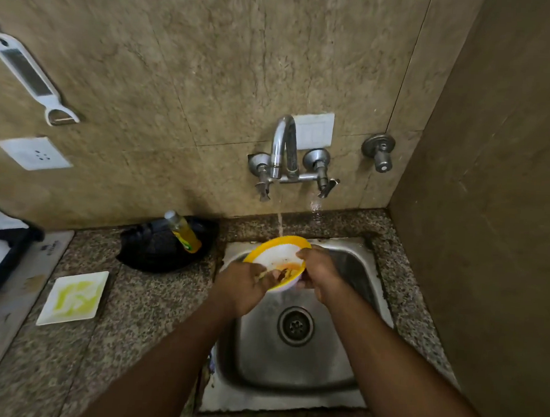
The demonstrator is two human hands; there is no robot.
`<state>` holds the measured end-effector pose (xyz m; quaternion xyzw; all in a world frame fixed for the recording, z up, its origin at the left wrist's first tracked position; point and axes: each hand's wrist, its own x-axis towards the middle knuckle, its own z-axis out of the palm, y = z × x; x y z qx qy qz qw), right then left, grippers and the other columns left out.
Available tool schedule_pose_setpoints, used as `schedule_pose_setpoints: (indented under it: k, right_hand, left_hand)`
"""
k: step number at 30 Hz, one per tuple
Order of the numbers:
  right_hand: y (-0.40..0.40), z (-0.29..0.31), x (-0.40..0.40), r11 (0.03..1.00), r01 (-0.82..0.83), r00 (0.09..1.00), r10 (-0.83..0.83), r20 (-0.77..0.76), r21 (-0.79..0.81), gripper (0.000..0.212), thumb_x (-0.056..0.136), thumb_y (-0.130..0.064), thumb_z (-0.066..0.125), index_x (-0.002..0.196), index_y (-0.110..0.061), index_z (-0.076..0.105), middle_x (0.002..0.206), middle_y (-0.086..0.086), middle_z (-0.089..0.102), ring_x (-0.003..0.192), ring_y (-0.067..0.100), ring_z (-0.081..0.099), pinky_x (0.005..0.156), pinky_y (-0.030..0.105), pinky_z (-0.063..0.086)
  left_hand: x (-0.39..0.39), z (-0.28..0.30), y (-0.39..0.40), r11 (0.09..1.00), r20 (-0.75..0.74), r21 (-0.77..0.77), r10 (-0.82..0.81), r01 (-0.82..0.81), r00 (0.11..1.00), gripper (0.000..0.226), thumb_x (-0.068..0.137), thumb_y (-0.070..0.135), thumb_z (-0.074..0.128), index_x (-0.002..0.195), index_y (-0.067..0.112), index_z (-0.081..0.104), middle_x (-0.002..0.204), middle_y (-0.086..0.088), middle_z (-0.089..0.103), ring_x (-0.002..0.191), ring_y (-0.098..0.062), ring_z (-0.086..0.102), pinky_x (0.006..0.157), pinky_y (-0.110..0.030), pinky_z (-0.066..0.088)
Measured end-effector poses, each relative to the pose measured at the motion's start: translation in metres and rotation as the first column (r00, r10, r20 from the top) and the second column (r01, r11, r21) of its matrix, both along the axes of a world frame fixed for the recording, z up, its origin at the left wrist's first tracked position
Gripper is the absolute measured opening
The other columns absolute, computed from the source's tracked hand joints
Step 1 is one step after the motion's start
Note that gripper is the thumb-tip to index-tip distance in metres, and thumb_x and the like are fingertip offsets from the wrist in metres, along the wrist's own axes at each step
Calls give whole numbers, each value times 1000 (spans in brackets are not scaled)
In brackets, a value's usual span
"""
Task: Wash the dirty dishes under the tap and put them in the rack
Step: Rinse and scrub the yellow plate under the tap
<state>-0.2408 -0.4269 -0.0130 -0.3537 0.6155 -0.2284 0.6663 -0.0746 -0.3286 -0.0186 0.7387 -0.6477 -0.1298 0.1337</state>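
The yellow-rimmed bowl (276, 256) is held tilted over the sink (353, 270), so tap water (279, 224) rinses it. It is gripped at its rim by the right hand (319, 273), while its food bits are rubbed by the left hand (242, 284), fingers curled inside.

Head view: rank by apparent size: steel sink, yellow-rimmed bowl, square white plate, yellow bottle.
1. Stainless steel sink
2. Square white plate with yellow-green smears and round yellow-rimmed white bowl: look alike, bowl partly hidden by hands
3. Yellow liquid bottle

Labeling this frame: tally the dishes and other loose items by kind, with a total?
Bowls: 1, yellow-rimmed bowl, held over the sink by left hand and right hand
Plates: 1, square plate
Bottles: 1, soap bottle
Graters: 1, wall grater
Total: 4
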Motion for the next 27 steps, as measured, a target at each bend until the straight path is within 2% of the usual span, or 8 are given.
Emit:
schedule_pose_setpoints:
  k: [3, 5, 8, 12, 14, 20, 23, 27]
  right_hand:
    - [5, 19, -8, 919, -163, 950, 47, -310, -360, 13, 81, -17, 64, 89, -13, 73, 91, 13, 75, 84, 35, 71, 75, 48, 62]
    - [18, 33, -10, 719, -410, 851, 79, -520, -561, 27, 82, -24, 61, 105, -17, 74, 93, 9, 76, 87, 29, 70, 74, 34, 57]
    - [35, 41, -9, 425, -719, 646, 118, -755, -549, 53, 89, -25, 52, 141, -33, 53, 103, 11, 70, 90, 30, 68, 73, 36, 55]
    - [45, 25, -17, 289, -863, 453, 76, -888, -415, 64, 99, -20, 50, 158, -35, 29, 143, 20, 49, 121, 37, 56, 94, 40, 50]
    - [46, 14, -22, 227, -887, 432, 96, -897, -402, 68, 97, -17, 52, 158, -37, 28, 156, 20, 37, 135, 38, 47, 105, 42, 45]
    - [36, 7, -20, 199, -818, 575, 262, -775, -540, 74, 96, -29, 54, 162, -18, 22, 167, 8, 23, 155, 25, 19, 126, 42, 22]
    - [30, 4, -7, 128, -808, 588, 235, -774, -575, 63, 102, -31, 40, 159, -7, 27, 167, 11, 23, 156, 24, 16, 126, 43, 21]
    - [12, 5, 13, 220, -845, 526, 175, -832, -487, 72, 96, -44, 18, 159, -9, 27, 166, 20, 21, 154, 34, 21, 123, 48, 25]
  left_hand:
    - [-24, -1, -14, 972, -462, 213, 192, -102, 866, 53, 102, 57, 48, 106, 12, 76, 103, -9, 77, 102, -30, 70, 91, -38, 54]
    - [-41, 5, -27, 892, -784, 416, 451, -179, 426, 60, 98, 66, 49, 121, 15, 73, 110, -5, 77, 107, -25, 71, 94, -42, 55]
    - [-53, 22, -43, 830, -847, 525, 532, -186, -18, 55, 104, 59, 40, 113, 17, 74, 103, -9, 78, 94, -25, 70, 80, -38, 52]
    - [-51, 38, -50, 797, -837, 532, 445, -285, -317, 44, 107, 41, 47, 100, 4, 70, 84, -14, 76, 83, -26, 68, 92, -45, 54]
    - [-47, 35, -50, 777, -839, 532, 429, -337, -334, 33, 105, 25, 53, 109, -4, 69, 98, -21, 76, 95, -34, 70, 100, -52, 53]
    - [-38, 30, -36, 769, -849, 506, 363, -391, -383, 28, 107, 12, 47, 125, -8, 56, 96, -22, 78, 83, -35, 77, 65, -47, 64]
    - [-40, 30, -38, 729, -872, 485, 365, -482, -326, 27, 108, 20, 50, 124, 0, 60, 107, -19, 74, 97, -35, 72, 80, -48, 59]
    - [-48, 26, -41, 780, -910, 347, 414, -520, 13, 29, 107, 32, 49, 122, 15, 67, 118, -12, 72, 109, -27, 67, 104, -46, 52]
